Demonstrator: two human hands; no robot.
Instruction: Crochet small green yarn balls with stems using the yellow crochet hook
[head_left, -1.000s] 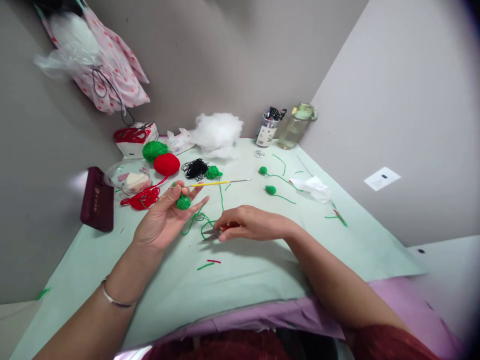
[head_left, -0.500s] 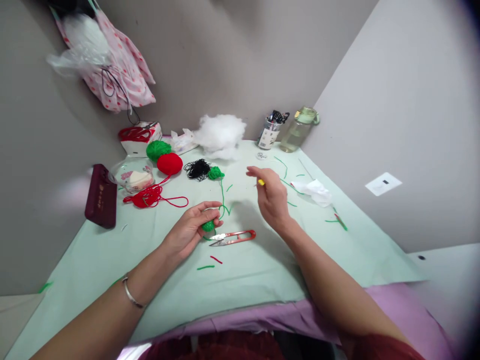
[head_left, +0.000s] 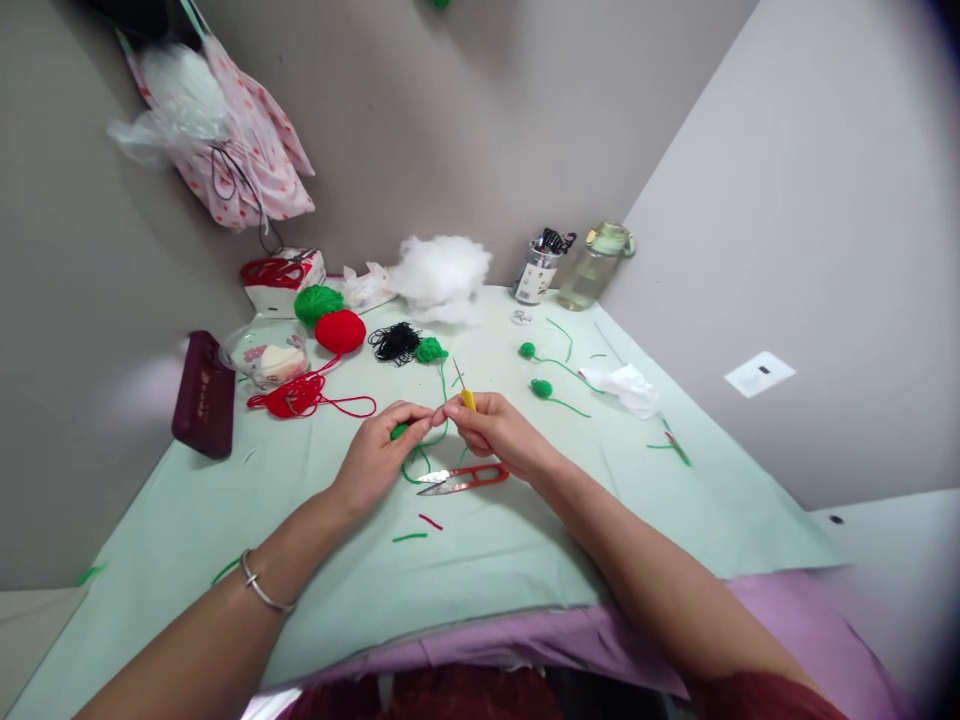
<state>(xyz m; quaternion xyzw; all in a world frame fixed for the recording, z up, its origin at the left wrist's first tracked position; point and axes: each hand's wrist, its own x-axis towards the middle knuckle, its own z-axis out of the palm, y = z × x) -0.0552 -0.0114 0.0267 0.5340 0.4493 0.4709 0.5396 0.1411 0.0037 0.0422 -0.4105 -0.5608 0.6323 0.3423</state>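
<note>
My left hand (head_left: 377, 450) is closed on a small green crochet piece (head_left: 400, 431), which shows above the fingers. Held in my right hand (head_left: 499, 432) is a crochet hook (head_left: 469, 399) with a yellow handle, its thin metal shaft pointing up and away. The fingertips of both hands meet over the table. Green yarn (head_left: 444, 380) runs from a small green ball (head_left: 430, 349) down to the hands and loops beneath them. Orange-handled thread snips (head_left: 480, 477) lie just below my hands, blades to the left.
Two small green crocheted pieces, a nearer one (head_left: 541, 388) and a farther one (head_left: 527, 350), lie at right. Red yarn (head_left: 340, 332), black yarn (head_left: 395, 343) and white stuffing (head_left: 442, 275) are behind. A maroon case (head_left: 204, 395) stands left, a bottle (head_left: 596, 265) back right.
My right hand has moved left and down to meet my left hand, with the hook now upright in it. Two green pieces it had hidden now show at right.
</note>
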